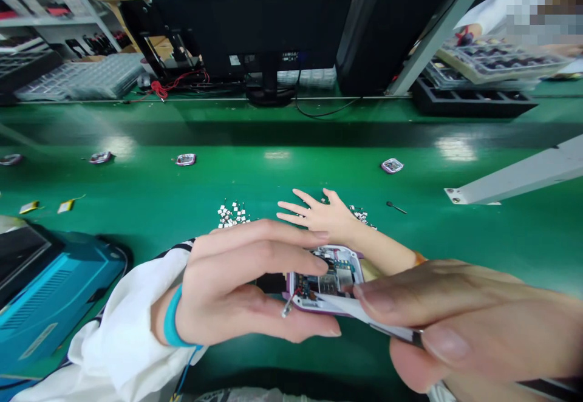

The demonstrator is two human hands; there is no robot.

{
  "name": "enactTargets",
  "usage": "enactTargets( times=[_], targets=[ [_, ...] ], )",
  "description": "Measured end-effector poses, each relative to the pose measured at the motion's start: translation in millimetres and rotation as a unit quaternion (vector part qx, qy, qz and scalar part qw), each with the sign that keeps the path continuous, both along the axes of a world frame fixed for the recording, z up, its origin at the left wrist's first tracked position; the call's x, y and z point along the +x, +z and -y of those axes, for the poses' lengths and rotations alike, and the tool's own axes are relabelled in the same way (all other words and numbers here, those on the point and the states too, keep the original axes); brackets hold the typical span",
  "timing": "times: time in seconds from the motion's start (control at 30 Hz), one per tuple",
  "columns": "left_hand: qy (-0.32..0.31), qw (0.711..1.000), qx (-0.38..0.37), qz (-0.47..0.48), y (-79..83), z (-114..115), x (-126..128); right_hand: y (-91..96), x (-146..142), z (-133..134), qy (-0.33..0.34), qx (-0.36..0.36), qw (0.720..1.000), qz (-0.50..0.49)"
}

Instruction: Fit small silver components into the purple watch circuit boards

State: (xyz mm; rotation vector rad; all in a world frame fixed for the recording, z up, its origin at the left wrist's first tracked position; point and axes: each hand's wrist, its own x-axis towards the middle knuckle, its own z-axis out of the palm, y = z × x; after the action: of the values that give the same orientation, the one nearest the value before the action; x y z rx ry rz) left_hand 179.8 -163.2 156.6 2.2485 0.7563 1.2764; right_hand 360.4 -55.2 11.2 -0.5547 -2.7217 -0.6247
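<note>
Circuit board (325, 280) sat exposed in a purple-rimmed casing (350, 251), held between my two hands above the green counter (455, 238). My left grip (246, 286), with a teal band at its wrist, curved around the casing with its fingers pressed together, the forefinger's tip at the board and the thumb below. My right grip (455, 323), very close to the lens, pinched a white strip (359, 314) whose end met the casing's near edge; my fingers hid part of it. A small silver cylinder (286, 309) hung at the board's lower corner beside a red wire. A third hand (321, 214), spread flat and not mine, wore an orange band and lay just beyond the casing, near a scatter of small white pieces (232, 214). Farther off lay loose purple frames (186, 159) and a yellow battery (66, 206). I could read no writing: the board's markings were too small, the plate on a teal case (39, 341) was blurred, and the top right corner was pixelated.
</note>
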Motion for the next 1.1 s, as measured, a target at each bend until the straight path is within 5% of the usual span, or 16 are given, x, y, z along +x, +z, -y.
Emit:
enactTargets(
  times=[0.07,0.1,0.13,0.23,0.33,0.67,0.9,1.1],
  targets=[
    [-0.003,1.0,-0.007,0.002,0.3,0,-1,3.8,10,-7,0.016,0.184,0.982,0.039],
    [-0.003,1.0,-0.007,0.003,0.4,0,-1,5.3,14,-11,0.031,0.209,0.975,0.07],
    [-0.004,1.0,-0.005,0.003,0.4,0,-1,6.7,17,-14,0.049,0.18,0.977,0.106],
    [-0.01,1.0,0.005,-0.003,-0.1,0,-2,9.6,26,-20,0.077,-0.056,0.976,0.196],
    [-0.009,1.0,0.016,-0.01,-0.6,0,-2,7.9,35,-23,0.057,-0.17,0.964,0.195],
    [-0.013,1.0,0.01,0.002,-0.3,-1,-2,-10.2,82,-23,0.088,-0.161,0.965,0.186],
    [-0.016,1.0,0.021,-0.007,0.6,-1,-4,-13.1,131,-12,0.027,-0.158,0.978,0.133],
    [-0.013,1.0,0.015,0.003,2.7,0,-3,-2.7,173,11,-0.059,-0.255,0.965,0.006]
  ],
)
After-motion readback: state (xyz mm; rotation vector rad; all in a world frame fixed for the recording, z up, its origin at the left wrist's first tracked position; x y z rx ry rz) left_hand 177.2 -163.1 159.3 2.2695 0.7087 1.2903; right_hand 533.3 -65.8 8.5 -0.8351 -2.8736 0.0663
